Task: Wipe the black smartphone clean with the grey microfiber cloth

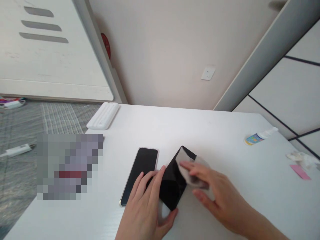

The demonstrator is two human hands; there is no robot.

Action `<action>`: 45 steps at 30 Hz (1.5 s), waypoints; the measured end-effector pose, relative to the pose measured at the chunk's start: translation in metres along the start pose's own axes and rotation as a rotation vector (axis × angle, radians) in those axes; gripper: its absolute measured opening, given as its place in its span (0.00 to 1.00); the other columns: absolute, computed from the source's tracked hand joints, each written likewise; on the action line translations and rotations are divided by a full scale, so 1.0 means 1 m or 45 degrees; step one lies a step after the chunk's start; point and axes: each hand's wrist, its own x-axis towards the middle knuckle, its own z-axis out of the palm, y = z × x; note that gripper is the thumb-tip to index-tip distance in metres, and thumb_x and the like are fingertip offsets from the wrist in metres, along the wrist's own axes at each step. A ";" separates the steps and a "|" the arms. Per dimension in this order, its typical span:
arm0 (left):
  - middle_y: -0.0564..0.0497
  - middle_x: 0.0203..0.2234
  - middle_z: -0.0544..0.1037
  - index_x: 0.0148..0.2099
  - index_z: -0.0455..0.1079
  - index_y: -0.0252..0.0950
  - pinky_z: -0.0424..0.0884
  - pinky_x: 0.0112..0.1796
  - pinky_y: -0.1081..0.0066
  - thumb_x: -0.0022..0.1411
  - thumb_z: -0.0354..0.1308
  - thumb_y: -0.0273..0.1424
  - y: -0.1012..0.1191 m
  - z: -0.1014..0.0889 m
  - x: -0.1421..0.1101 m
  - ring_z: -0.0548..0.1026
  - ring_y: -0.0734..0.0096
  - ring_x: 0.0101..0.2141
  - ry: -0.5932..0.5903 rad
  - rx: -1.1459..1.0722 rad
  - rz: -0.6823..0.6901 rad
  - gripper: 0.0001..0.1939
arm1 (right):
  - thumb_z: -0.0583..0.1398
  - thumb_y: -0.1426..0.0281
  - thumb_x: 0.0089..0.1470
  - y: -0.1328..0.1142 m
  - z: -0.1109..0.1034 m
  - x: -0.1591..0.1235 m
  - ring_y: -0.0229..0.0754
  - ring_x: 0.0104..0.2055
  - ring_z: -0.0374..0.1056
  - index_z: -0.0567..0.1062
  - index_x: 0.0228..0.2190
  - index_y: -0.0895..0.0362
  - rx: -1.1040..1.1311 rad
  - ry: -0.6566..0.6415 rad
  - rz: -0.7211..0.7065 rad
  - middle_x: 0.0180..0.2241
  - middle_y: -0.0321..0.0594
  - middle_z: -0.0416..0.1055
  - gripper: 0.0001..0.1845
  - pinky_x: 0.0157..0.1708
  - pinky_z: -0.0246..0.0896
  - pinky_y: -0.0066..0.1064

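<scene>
A glossy black slab [172, 186], shaped like a phone, lies at an angle on the white table. My left hand [146, 206] grips its near end, fingers along the left edge and thumb at the lower corner. In my right hand [217, 190] is a thin grey cloth [186, 166], pressed onto the slab's right side with the fingertips. Part of the slab is hidden under the cloth. Just left of it lies a phone [142, 170] with a dark screen and clear case, its lower right partly covered by my left hand.
A white power bank [103, 116] sits at the table's [200, 126] back left edge, above a pixelated patch [72, 166]. At the right are a small spray bottle [260, 136] on its side, crumpled white tissue [303, 159] and a pink slip [300, 172]. A wall rises behind.
</scene>
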 end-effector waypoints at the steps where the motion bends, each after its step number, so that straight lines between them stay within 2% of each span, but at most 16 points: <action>1: 0.41 0.64 0.75 0.77 0.46 0.34 0.73 0.61 0.51 0.58 0.69 0.37 0.000 -0.001 0.000 0.75 0.49 0.60 0.001 -0.021 -0.013 0.53 | 0.52 0.55 0.75 -0.001 0.010 0.004 0.48 0.58 0.75 0.66 0.61 0.55 -0.071 -0.140 -0.131 0.59 0.47 0.76 0.23 0.56 0.73 0.39; 3: 0.40 0.62 0.76 0.76 0.47 0.35 0.75 0.58 0.52 0.56 0.70 0.37 -0.001 -0.001 0.000 0.76 0.49 0.58 0.000 -0.059 -0.048 0.53 | 0.52 0.49 0.74 0.005 0.026 0.009 0.53 0.69 0.65 0.59 0.70 0.60 -0.260 -0.290 -0.273 0.69 0.50 0.65 0.36 0.67 0.64 0.49; 5: 0.40 0.61 0.76 0.75 0.48 0.36 0.78 0.56 0.53 0.55 0.72 0.36 -0.001 -0.001 -0.001 0.76 0.49 0.57 -0.011 -0.102 -0.086 0.53 | 0.52 0.44 0.71 0.013 0.036 0.008 0.58 0.73 0.58 0.56 0.72 0.64 -0.425 -0.278 -0.250 0.72 0.53 0.58 0.45 0.70 0.57 0.56; 8: 0.39 0.60 0.76 0.75 0.47 0.36 0.79 0.53 0.53 0.50 0.74 0.33 -0.001 0.000 -0.001 0.76 0.49 0.55 -0.028 -0.122 -0.109 0.57 | 0.50 0.35 0.65 0.012 0.040 0.001 0.57 0.76 0.50 0.54 0.73 0.66 -0.426 -0.298 -0.294 0.74 0.52 0.50 0.56 0.74 0.49 0.54; 11: 0.38 0.57 0.78 0.76 0.44 0.34 0.80 0.53 0.52 0.44 0.75 0.30 0.000 0.000 0.000 0.77 0.47 0.54 -0.044 -0.061 -0.096 0.63 | 0.48 0.33 0.65 0.009 0.038 -0.001 0.47 0.77 0.49 0.50 0.75 0.61 -0.253 -0.481 -0.492 0.75 0.43 0.50 0.56 0.76 0.45 0.45; 15: 0.38 0.61 0.77 0.75 0.47 0.35 0.75 0.60 0.47 0.51 0.74 0.35 0.001 -0.002 0.001 0.76 0.47 0.57 -0.004 -0.029 -0.065 0.57 | 0.55 0.37 0.65 0.018 0.032 0.006 0.58 0.75 0.54 0.47 0.75 0.59 -0.311 -0.370 -0.273 0.73 0.52 0.54 0.55 0.73 0.47 0.60; 18: 0.38 0.63 0.75 0.75 0.47 0.33 0.72 0.62 0.44 0.52 0.74 0.36 0.000 -0.002 0.001 0.74 0.45 0.60 0.003 -0.023 -0.044 0.57 | 0.57 0.34 0.61 0.017 0.033 0.007 0.58 0.76 0.50 0.46 0.75 0.64 -0.239 -0.438 -0.352 0.74 0.54 0.50 0.61 0.75 0.46 0.56; 21: 0.35 0.63 0.74 0.76 0.45 0.30 0.72 0.62 0.41 0.51 0.74 0.35 0.000 -0.002 -0.002 0.72 0.41 0.63 0.015 0.002 -0.016 0.59 | 0.51 0.33 0.64 0.016 0.034 0.007 0.49 0.77 0.48 0.48 0.75 0.60 -0.164 -0.589 -0.531 0.76 0.43 0.47 0.57 0.77 0.41 0.47; 23: 0.34 0.61 0.75 0.76 0.45 0.31 0.73 0.61 0.41 0.53 0.73 0.35 0.000 -0.001 -0.003 0.72 0.41 0.62 0.026 0.001 -0.030 0.57 | 0.51 0.35 0.65 0.021 0.033 0.008 0.51 0.76 0.50 0.51 0.75 0.57 -0.263 -0.536 -0.456 0.75 0.43 0.48 0.52 0.76 0.41 0.53; 26: 0.35 0.60 0.76 0.76 0.46 0.32 0.74 0.59 0.38 0.56 0.72 0.34 0.001 -0.001 -0.004 0.73 0.41 0.62 0.031 -0.018 -0.063 0.54 | 0.53 0.34 0.63 0.024 0.034 0.009 0.58 0.76 0.50 0.53 0.74 0.60 -0.374 -0.405 -0.320 0.75 0.50 0.48 0.56 0.75 0.42 0.59; 31: 0.35 0.60 0.75 0.76 0.44 0.33 0.73 0.60 0.35 0.51 0.73 0.32 0.002 -0.002 -0.005 0.72 0.39 0.62 0.013 -0.056 -0.075 0.58 | 0.50 0.30 0.61 0.023 0.036 0.013 0.51 0.77 0.48 0.52 0.75 0.52 -0.327 -0.512 -0.525 0.76 0.39 0.47 0.55 0.74 0.48 0.53; 34: 0.38 0.59 0.77 0.76 0.46 0.35 0.72 0.61 0.36 0.54 0.73 0.32 0.002 -0.003 -0.003 0.72 0.42 0.62 0.022 -0.073 -0.101 0.55 | 0.60 0.35 0.59 0.031 0.033 0.021 0.62 0.74 0.55 0.58 0.73 0.53 -0.437 -0.387 -0.331 0.75 0.50 0.52 0.54 0.69 0.55 0.62; 37: 0.37 0.60 0.76 0.75 0.48 0.33 0.71 0.61 0.36 0.53 0.75 0.33 0.001 -0.002 -0.001 0.72 0.41 0.62 0.032 -0.069 -0.084 0.55 | 0.59 0.31 0.56 0.027 0.033 0.022 0.65 0.73 0.56 0.59 0.73 0.55 -0.433 -0.365 -0.392 0.75 0.53 0.51 0.58 0.68 0.55 0.63; 40: 0.36 0.62 0.75 0.75 0.47 0.33 0.71 0.62 0.37 0.53 0.75 0.35 -0.001 -0.001 -0.001 0.72 0.41 0.63 0.040 -0.054 -0.065 0.56 | 0.51 0.34 0.64 0.014 0.033 0.016 0.57 0.67 0.66 0.64 0.70 0.55 -0.390 -0.272 -0.488 0.70 0.49 0.63 0.49 0.65 0.61 0.53; 42: 0.37 0.61 0.76 0.75 0.47 0.33 0.70 0.62 0.37 0.53 0.75 0.35 -0.002 -0.001 0.000 0.72 0.40 0.63 0.035 -0.051 -0.064 0.56 | 0.48 0.40 0.70 0.009 0.029 0.013 0.54 0.58 0.72 0.68 0.67 0.59 -0.342 -0.153 -0.446 0.61 0.51 0.74 0.42 0.56 0.68 0.48; 45: 0.38 0.61 0.77 0.74 0.49 0.32 0.71 0.61 0.37 0.52 0.76 0.35 -0.001 -0.001 0.000 0.73 0.40 0.62 0.032 -0.040 -0.054 0.56 | 0.47 0.48 0.75 0.007 0.021 0.013 0.48 0.47 0.76 0.70 0.63 0.61 -0.234 -0.128 -0.408 0.50 0.48 0.79 0.34 0.45 0.70 0.40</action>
